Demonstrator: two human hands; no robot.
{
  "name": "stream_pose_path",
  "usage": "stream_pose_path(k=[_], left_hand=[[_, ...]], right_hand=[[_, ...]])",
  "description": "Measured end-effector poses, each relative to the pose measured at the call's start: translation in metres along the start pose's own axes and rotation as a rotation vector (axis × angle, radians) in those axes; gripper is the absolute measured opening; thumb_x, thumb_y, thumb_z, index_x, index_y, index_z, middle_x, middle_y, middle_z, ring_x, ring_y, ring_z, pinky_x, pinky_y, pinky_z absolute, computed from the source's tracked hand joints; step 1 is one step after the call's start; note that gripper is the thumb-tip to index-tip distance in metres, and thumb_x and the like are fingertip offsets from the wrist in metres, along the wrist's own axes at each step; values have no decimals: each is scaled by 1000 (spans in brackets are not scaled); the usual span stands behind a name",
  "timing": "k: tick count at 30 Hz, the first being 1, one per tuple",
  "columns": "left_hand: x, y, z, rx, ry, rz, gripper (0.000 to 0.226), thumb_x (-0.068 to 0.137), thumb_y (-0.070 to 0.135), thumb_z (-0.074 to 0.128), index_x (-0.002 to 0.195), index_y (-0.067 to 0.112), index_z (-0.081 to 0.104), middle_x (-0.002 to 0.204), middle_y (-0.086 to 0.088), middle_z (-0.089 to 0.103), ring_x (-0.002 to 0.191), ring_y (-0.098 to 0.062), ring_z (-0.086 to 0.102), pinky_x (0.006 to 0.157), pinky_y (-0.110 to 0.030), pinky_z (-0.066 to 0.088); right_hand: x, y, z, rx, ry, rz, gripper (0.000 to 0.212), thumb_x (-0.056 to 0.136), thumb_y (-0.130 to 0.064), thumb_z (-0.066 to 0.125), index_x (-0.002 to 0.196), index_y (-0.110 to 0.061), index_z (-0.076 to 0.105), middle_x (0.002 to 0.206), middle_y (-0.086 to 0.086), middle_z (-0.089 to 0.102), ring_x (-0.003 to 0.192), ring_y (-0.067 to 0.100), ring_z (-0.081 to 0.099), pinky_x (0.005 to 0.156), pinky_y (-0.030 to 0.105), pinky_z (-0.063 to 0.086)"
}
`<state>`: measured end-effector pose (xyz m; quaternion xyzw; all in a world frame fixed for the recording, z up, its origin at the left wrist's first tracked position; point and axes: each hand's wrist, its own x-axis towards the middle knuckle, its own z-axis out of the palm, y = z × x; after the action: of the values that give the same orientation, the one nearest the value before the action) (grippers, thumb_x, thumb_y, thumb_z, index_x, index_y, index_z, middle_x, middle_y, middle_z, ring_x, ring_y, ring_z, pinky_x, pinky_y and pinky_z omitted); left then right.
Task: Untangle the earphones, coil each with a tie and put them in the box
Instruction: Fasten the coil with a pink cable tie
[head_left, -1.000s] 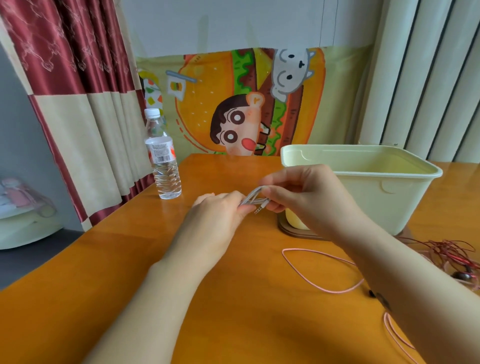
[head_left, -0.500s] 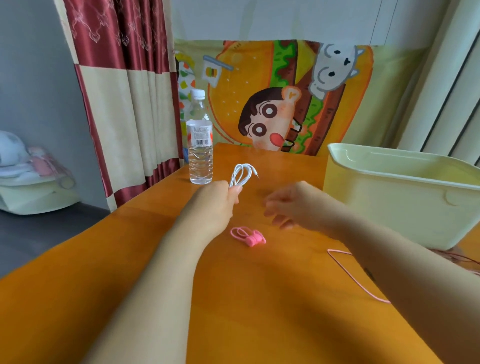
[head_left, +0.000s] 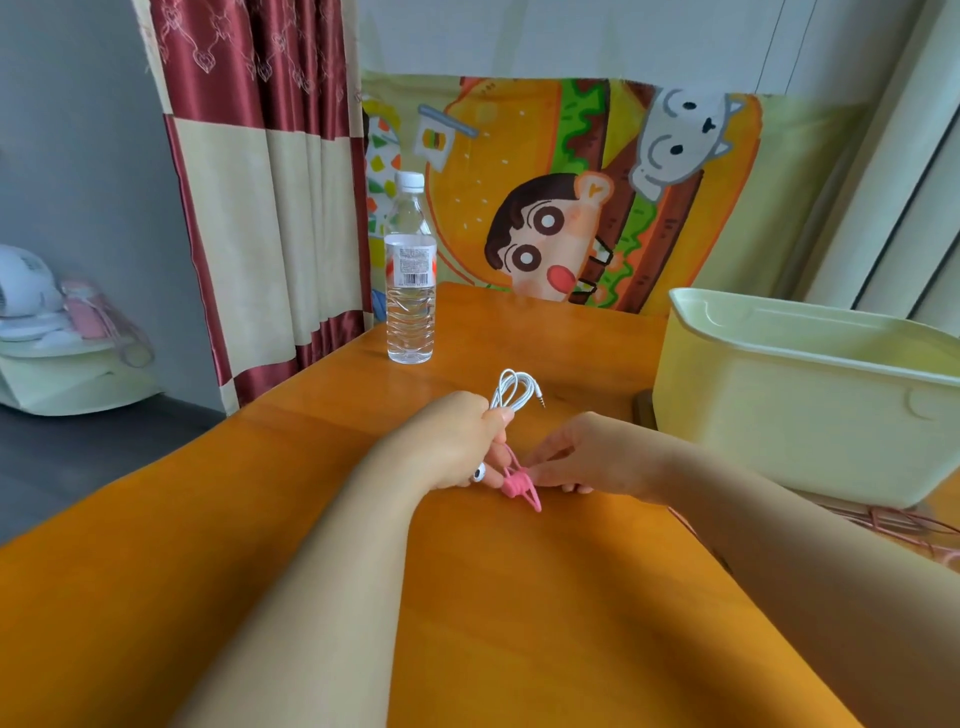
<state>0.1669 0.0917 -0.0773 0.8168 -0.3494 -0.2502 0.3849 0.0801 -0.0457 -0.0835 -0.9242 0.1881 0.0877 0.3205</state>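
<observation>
Loops of thin white earphones (head_left: 514, 391) rise from the gripping left hand (head_left: 457, 441); just below, right hand (head_left: 589, 457) pinches small pink tie (head_left: 517, 482)

head view, down over near tabletop (head_left: 519, 597)

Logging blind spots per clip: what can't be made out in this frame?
Head view:
- Box inside: hidden by its near wall; right end cut off.
- Red earphones: mostly behind right forearm, cut by edge.
- White earphones: coil middle inside left hand.
- Pink tie: partly under the right hand pinching it.
</observation>
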Motion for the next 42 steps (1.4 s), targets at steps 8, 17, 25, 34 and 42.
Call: stream_pose_path(k=[8, 17, 25, 34, 42], left_hand=[[-2, 0, -1, 54, -26, 47, 34, 103, 35, 32, 89, 16, 57, 96, 7, 65, 88, -16, 69, 90, -43, 53], [4, -10, -2, 127, -52, 92, 43, 100, 44, 32, 79, 27, 65, 129, 3, 58, 111, -16, 55, 100, -44, 43], [4, -8, 0, 208, -47, 98, 42, 101, 44, 32, 86, 20, 62, 113, -2, 65, 110, -19, 56, 99, -43, 41], [4, -5, 3, 226, -46, 107, 41, 102, 42, 31, 85, 18, 60, 108, 2, 66, 101, -16, 58, 88, -34, 43], [0, -2, 5, 226, -21, 87, 41, 102, 40, 31, 95, 16, 63, 112, -2, 63, 101, -16, 57, 80, -28, 43]], right_hand=[[-1, 6, 6, 64, 10, -12, 24, 83, -35, 68, 102, -21, 69, 99, 0, 66, 88, 14, 55, 76, 29, 43], [-3, 9, 9, 170, 86, -16, 21, 79, -34, 73, 96, -20, 72, 98, 3, 70, 87, 15, 58, 83, 36, 47], [-5, 14, 6, 244, 101, -22, 20, 72, -29, 79, 89, -20, 75, 94, 5, 73, 87, 17, 61, 88, 38, 50], [-6, 13, 6, 261, 72, -12, 27, 73, -30, 78, 92, -14, 72, 87, 3, 71, 77, 11, 58, 71, 25, 45], [-7, 17, 9, 278, 166, -5, 26, 72, -33, 78, 80, -12, 65, 67, -1, 59, 63, 10, 49, 54, 21, 36]])
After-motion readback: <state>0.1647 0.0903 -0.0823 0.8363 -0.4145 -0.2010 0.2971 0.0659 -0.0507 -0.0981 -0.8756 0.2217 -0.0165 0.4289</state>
